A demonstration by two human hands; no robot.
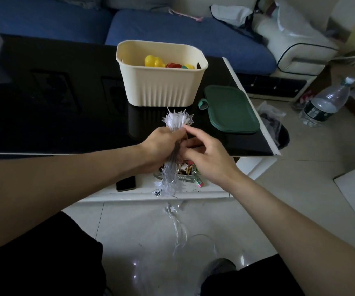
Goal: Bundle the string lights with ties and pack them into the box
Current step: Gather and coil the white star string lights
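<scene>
Cream plastic, ribbed, the box (pixel 161 82) stands on the black bench (pixel 44 103) straight ahead of both hands, its mouth open and coloured toys inside, its green lid (pixel 232 110) just to the right. The string lights (pixel 175 124) run as one long bundle pointing toward the box, the loose tail trailing to the floor. The left hand (pixel 161 144) grips its middle; the right hand (pixel 206 154) pinches beside it, equally near. No readable writing shows.
</scene>
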